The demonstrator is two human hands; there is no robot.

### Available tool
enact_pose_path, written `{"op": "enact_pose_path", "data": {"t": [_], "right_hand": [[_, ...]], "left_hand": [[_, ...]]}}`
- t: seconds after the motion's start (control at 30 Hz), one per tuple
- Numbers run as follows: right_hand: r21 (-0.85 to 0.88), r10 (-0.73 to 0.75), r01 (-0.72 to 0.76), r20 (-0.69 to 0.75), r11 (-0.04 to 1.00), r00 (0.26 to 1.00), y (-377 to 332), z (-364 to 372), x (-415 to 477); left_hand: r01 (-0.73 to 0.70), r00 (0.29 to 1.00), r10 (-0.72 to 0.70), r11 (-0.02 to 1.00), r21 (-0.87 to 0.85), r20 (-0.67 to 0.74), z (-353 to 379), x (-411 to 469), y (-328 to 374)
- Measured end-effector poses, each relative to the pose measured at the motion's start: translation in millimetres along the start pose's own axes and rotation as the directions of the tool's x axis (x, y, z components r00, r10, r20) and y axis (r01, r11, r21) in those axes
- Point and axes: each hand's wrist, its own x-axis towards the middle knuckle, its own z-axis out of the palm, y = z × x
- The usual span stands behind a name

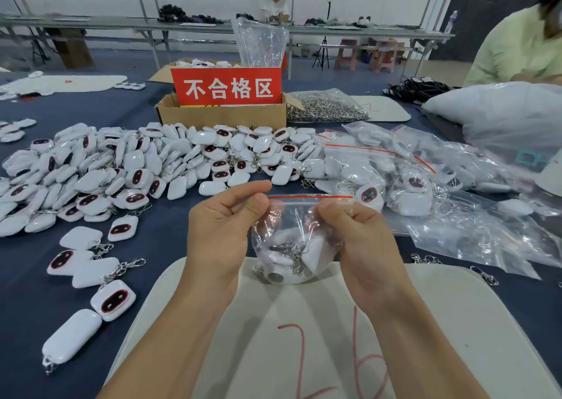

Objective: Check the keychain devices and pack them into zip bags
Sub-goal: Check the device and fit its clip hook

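Starting with the room: what is filling the view?

A big workshop is stretching back to a white wall, with long grey tables (pixel 213 27) running across it. One person (pixel 275 3) is sitting behind them, and another in a pale green top (pixel 514 48) is sitting at the right edge.

And the tabletop nearer in?

The tabletop (pixel 158 240) is wearing a dark blue cover. A white mat (pixel 474 322) with a red "26" is lying at the near edge, under the forearms. Beyond it a broad heap of white keychain devices (pixel 146 161) is spreading across the left and middle, and a few loose devices (pixel 88 268) are lying apart at the near left.

What is standing behind the heap?

A cardboard box (pixel 222 114) is carrying a red sign (pixel 226 87), and a clear bag of metal rings (pixel 325 106) is lying just beside it on the right. Filled zip bags (pixel 380 164) are lying piled to the right, near a big white sack (pixel 501 109).

And the hands?

Both are holding one zip bag (pixel 292 243) in the air above the mat's far edge. The left hand (pixel 222 228) is pinching its top left corner between thumb and forefinger. The right hand (pixel 362 234) is gripping its right side, fingers (pixel 365 217) curling round the plastic. Several keychain devices are sitting bunched in the bottom of the bag. Whether the red-striped seal is pressed closed, I am not managing to tell.
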Motion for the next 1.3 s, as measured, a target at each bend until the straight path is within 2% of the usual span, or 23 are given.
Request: {"op": "enact_pose_path", "data": {"t": [0.13,0.23,0.3,0.33,0.43,0.5,0.57,0.6,0.67,0.73,0.8,0.87,0.93,1.0,1.17,1.3], "right_hand": [[0.103,0.035,-0.024,-0.111,0.994,0.993,2.9,4.4,1.6],[0.121,0.034,-0.023,-0.092,0.992,0.995,3.3,3.6,2.1],[0.024,0.010,-0.011,0.015,1.000,1.000,4.6,-0.7,1.4],[-0.028,0.000,0.004,0.117,1.000,0.993,3.0,-1.8,-0.4],[-0.182,0.024,0.065,0.452,0.981,0.892,4.8,-9.5,-0.6],[-0.236,0.027,0.107,0.504,0.966,0.863,7.9,-9.1,-0.3],[-0.236,-0.008,0.130,0.456,0.963,0.890,13.5,-5.3,-0.3],[-0.220,-0.035,0.135,0.405,0.966,0.914,15.3,-2.1,-1.1],[-0.169,-0.080,0.125,0.248,0.978,0.965,19.8,2.8,-0.5],[-0.115,-0.061,0.067,0.054,0.991,0.997,18.5,5.1,2.0],[-0.100,-0.001,-0.007,-0.078,0.995,0.997,16.4,1.6,5.0],[-0.127,0.062,-0.073,-0.086,0.989,0.994,12.1,-4.6,2.6],[-0.143,0.112,-0.108,0.020,0.984,0.994,6.8,-10.9,-4.2],[-0.151,0.089,-0.077,0.080,0.986,0.993,-1.4,-19.3,-11.2],[-0.209,-0.096,0.080,-0.067,0.975,0.993,-49.9,-51.6,-5.4],[-0.251,-0.306,0.243,-0.255,0.937,0.917,-91.8,-71.8,26.8]], "left_hand": [[0.027,1.000,-0.027,0.999,-0.029,0.015,1.3,-1.3,-3.7],[0.027,1.000,-0.027,1.000,-0.002,0.015,0.8,-0.6,-7.2],[0.017,0.999,-0.018,1.000,-0.018,-0.051,-1.5,2.2,-8.3],[0.013,0.996,-0.016,0.999,-0.033,-0.087,-3.3,3.5,-8.5],[0.021,0.984,-0.036,0.996,-0.086,-0.177,-8.8,7.4,-9.9],[0.057,0.975,-0.080,0.992,-0.112,-0.208,-10.2,9.9,-11.7],[0.120,0.971,-0.144,0.984,-0.131,-0.189,-11.3,12.7,-12.5],[0.156,0.976,-0.172,0.980,-0.123,-0.136,-11.6,13.2,-13.1],[0.211,0.976,-0.209,0.977,-0.024,0.062,-12.6,11.8,-16.0],[0.200,0.935,-0.227,0.972,0.122,0.274,-9.3,7.4,-20.3],[0.183,0.899,-0.242,0.965,0.189,0.364,-2.6,3.4,-25.7],[0.176,0.912,-0.258,0.948,0.264,0.318,4.2,1.9,-28.1],[0.172,0.924,-0.267,0.929,0.327,0.274,10.1,0.7,-26.9],[0.175,0.926,-0.268,0.928,0.328,0.266,18.7,0.1,-21.2],[0.119,0.929,-0.191,0.965,0.234,0.316,75.0,9.6,1.3],[0.057,0.957,-0.094,0.989,0.139,0.274,137.4,31.7,13.2]]}}
